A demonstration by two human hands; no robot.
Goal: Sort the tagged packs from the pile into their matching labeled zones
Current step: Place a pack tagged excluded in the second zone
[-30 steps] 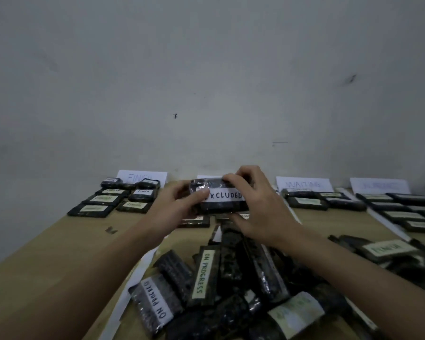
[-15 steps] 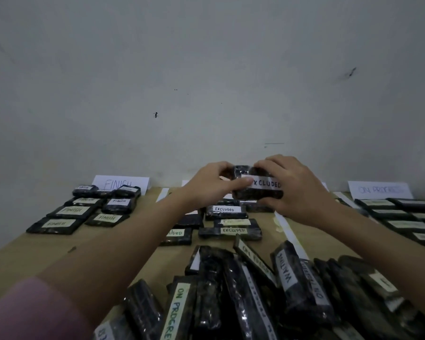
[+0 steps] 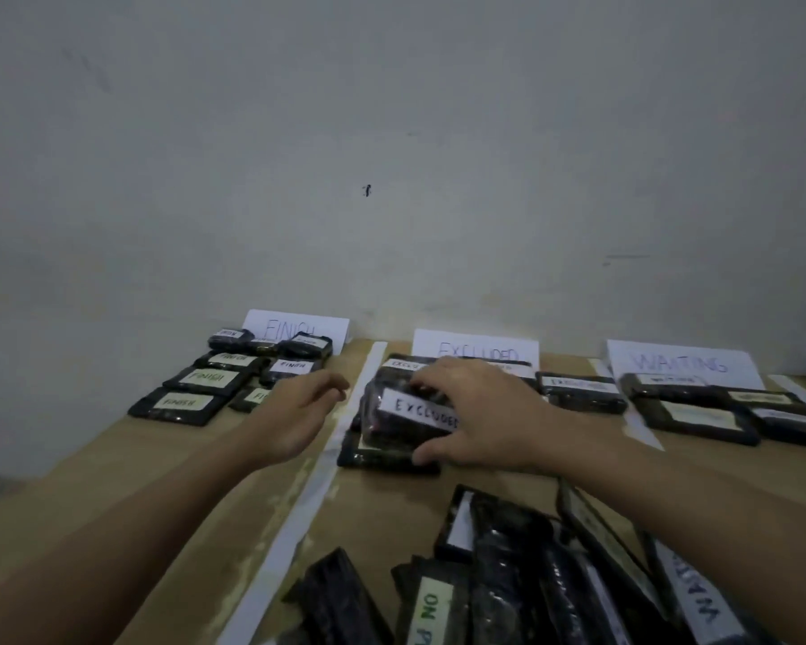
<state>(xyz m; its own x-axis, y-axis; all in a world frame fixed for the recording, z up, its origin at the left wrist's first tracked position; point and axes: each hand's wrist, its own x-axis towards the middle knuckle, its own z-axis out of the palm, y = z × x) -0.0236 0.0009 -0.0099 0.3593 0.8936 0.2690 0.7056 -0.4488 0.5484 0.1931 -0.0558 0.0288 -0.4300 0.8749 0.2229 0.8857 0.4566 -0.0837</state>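
My right hand (image 3: 480, 414) grips a dark plastic-wrapped pack tagged EXCLUDED (image 3: 408, 418), fingers curled over its far edge and thumb at its near edge; the pack rests on top of another dark pack (image 3: 378, 456) in the EXCLUDED zone, in front of the paper sign reading EXCLUDED (image 3: 475, 349). My left hand (image 3: 299, 412) hovers just left of it, holding nothing, fingers loosely curved, above a white paper strip (image 3: 317, 486) that divides the zones on the worktop (image 3: 112, 481). Left zone: sign reading FINISH (image 3: 296, 325), with several flat packs tagged FINISH (image 3: 182, 402) laid in rows. Further EXCLUDED pack (image 3: 580, 388) to the right of my right hand. Right zone: sign reading WAITING (image 3: 680, 363), with packs (image 3: 699, 418) before it, tags too blurred to read. Near edge: the unsorted pile (image 3: 531, 579), packs overlapping at angles, one tag beginning ON P (image 3: 431, 612), another reading WAITING (image 3: 699, 598).
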